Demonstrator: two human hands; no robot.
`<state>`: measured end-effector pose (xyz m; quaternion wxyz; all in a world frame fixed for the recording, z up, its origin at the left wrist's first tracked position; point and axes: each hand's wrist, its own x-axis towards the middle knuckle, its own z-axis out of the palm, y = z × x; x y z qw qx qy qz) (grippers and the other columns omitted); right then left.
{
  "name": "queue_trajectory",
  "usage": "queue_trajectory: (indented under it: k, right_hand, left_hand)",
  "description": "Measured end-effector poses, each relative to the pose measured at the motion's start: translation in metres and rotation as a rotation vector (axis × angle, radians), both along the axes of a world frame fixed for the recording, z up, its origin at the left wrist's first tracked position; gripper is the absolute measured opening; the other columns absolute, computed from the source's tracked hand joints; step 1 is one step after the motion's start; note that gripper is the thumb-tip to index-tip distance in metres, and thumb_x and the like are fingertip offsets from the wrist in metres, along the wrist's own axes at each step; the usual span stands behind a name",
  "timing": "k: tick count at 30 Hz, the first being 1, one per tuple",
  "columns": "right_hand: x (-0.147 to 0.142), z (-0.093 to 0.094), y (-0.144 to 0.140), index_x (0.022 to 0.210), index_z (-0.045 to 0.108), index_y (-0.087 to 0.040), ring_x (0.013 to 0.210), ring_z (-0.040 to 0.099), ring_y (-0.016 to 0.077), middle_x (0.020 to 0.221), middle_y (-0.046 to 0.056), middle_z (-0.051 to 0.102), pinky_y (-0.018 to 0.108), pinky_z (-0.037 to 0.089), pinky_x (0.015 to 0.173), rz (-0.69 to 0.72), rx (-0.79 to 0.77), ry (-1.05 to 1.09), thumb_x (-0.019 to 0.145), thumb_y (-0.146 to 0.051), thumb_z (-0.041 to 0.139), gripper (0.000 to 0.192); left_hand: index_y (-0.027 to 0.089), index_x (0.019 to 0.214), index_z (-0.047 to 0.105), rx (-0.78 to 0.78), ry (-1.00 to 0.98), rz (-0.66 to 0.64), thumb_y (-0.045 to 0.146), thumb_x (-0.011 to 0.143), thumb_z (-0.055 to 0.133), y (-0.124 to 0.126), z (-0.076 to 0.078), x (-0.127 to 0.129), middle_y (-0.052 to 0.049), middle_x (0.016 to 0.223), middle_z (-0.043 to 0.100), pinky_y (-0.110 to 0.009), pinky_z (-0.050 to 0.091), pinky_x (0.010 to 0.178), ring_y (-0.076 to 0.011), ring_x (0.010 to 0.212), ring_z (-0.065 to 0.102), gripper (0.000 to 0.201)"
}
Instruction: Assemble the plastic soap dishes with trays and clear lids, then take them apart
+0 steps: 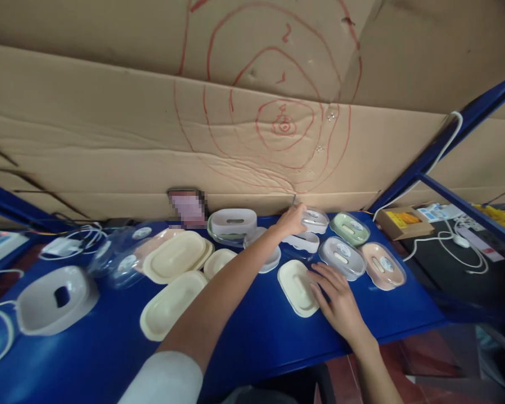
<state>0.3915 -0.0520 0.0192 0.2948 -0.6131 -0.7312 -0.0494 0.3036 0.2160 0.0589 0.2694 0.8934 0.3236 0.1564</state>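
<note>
My left hand (293, 219) stretches to the back of the blue table, its fingers closed at the left end of a pale soap box (315, 220) with a clear lid. Just in front of that hand lies a white oval shell (305, 242). My right hand (335, 292) has its fingers apart, with the fingertips at the right edge of a cream oval tray (298, 287). Right of the hands stand lidded soap boxes: a grey one (343, 258), a green one (350, 228) and a peach one (384, 266).
Stacked cream trays (174, 255) and clear lids (128, 268) lie on the left. A white shell with a slot (53, 303) sits near a cable. Cardboard (130, 118) with red rings stands behind. A blue frame bar (467, 126) crosses at right, near an open carton (404, 223).
</note>
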Motion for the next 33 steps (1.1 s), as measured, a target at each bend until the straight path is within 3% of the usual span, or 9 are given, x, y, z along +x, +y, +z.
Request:
queue_trajectory:
  k: [3, 7, 12, 16, 19, 22, 25, 29, 33]
  right_hand:
    - [-0.010, -0.009, 0.002, 0.143, 0.067, -0.026, 0.140, 0.064, 0.0326, 0.146, 0.010, 0.071, 0.059, 0.051, 0.116, -0.012, -0.042, -0.046, 0.110, -0.032, 0.059, 0.034]
    - [-0.026, -0.015, -0.003, 0.146, 0.065, -0.027, 0.141, 0.064, 0.0341, 0.150, 0.010, 0.068, 0.062, 0.047, 0.120, 0.017, -0.120, -0.065, 0.108, -0.041, 0.064, 0.040]
    - [-0.028, -0.010, -0.029, 0.143, 0.068, -0.033, 0.146, 0.060, 0.0330, 0.154, 0.007, 0.065, 0.065, 0.047, 0.121, 0.137, -0.255, -0.079, 0.109, -0.035, 0.063, 0.035]
    - [-0.013, 0.000, -0.032, 0.148, 0.065, -0.037, 0.143, 0.063, 0.0284, 0.152, 0.003, 0.067, 0.055, 0.053, 0.119, 0.253, -0.269, -0.004, 0.109, -0.031, 0.061, 0.039]
    - [-0.001, 0.005, -0.003, 0.156, 0.058, -0.034, 0.144, 0.060, 0.0308, 0.155, 0.007, 0.065, 0.054, 0.054, 0.116, 0.086, -0.114, -0.002, 0.110, -0.029, 0.058, 0.046]
    - [0.006, 0.007, 0.039, 0.161, 0.053, -0.026, 0.143, 0.059, 0.0375, 0.155, 0.013, 0.064, 0.060, 0.049, 0.117, -0.073, -0.024, -0.123, 0.109, -0.035, 0.060, 0.052]
    - [0.007, 0.009, 0.068, 0.150, 0.064, -0.021, 0.129, 0.067, 0.0380, 0.139, 0.016, 0.073, 0.059, 0.051, 0.110, -0.103, -0.036, -0.157, 0.110, -0.039, 0.056, 0.044]
    - [0.008, 0.012, 0.073, 0.121, 0.078, -0.025, 0.103, 0.075, 0.0281, 0.112, 0.009, 0.081, 0.048, 0.057, 0.098, -0.078, -0.037, -0.037, 0.114, -0.036, 0.047, 0.034]
    - [0.009, 0.010, 0.067, 0.132, 0.074, -0.025, 0.115, 0.072, 0.0310, 0.125, 0.011, 0.079, 0.052, 0.055, 0.103, -0.098, -0.012, -0.054, 0.113, -0.044, 0.052, 0.035]
  left_hand:
    - [0.019, 0.147, 0.059, -0.014, 0.027, -0.005, 0.039, 0.104, 0.072, -0.005, 0.003, -0.005, -0.014, 0.146, 0.063, -0.052, 0.060, 0.103, -0.0295, 0.124, 0.068, 0.049]
    - [0.013, 0.163, 0.041, 0.023, 0.020, -0.011, 0.029, 0.103, 0.071, -0.031, 0.018, -0.037, -0.028, 0.158, 0.051, -0.056, 0.053, 0.113, -0.0399, 0.137, 0.063, 0.070]
    - [0.024, 0.148, 0.060, 0.113, -0.020, -0.106, 0.022, 0.107, 0.058, -0.107, 0.033, -0.119, -0.014, 0.155, 0.060, -0.053, 0.045, 0.124, -0.0333, 0.145, 0.057, 0.041]
    - [0.025, 0.147, 0.060, 0.215, -0.024, -0.335, 0.027, 0.107, 0.061, -0.179, 0.001, -0.177, -0.012, 0.155, 0.061, -0.050, 0.049, 0.123, -0.0295, 0.146, 0.057, 0.040]
    - [0.024, 0.135, 0.065, 0.227, 0.041, -0.295, 0.026, 0.103, 0.069, -0.215, -0.030, -0.200, -0.011, 0.151, 0.064, -0.053, 0.046, 0.125, -0.0297, 0.144, 0.059, 0.032]
    - [0.024, 0.128, 0.066, 0.218, 0.047, -0.218, 0.016, 0.103, 0.066, -0.228, -0.047, -0.216, -0.008, 0.143, 0.069, -0.050, 0.053, 0.118, -0.0278, 0.136, 0.065, 0.026]
    - [0.022, 0.122, 0.068, 0.266, -0.007, -0.120, 0.012, 0.106, 0.058, -0.227, -0.049, -0.235, -0.009, 0.135, 0.072, -0.048, 0.058, 0.108, -0.0280, 0.128, 0.069, 0.022]
    - [0.023, 0.120, 0.070, 0.304, -0.092, -0.014, 0.011, 0.107, 0.053, -0.222, -0.047, -0.257, -0.010, 0.129, 0.073, -0.043, 0.060, 0.101, -0.0268, 0.123, 0.071, 0.024]
    - [0.023, 0.119, 0.070, 0.259, -0.101, -0.037, 0.012, 0.107, 0.054, -0.219, -0.045, -0.263, -0.009, 0.126, 0.073, -0.041, 0.060, 0.099, -0.0263, 0.121, 0.070, 0.022]
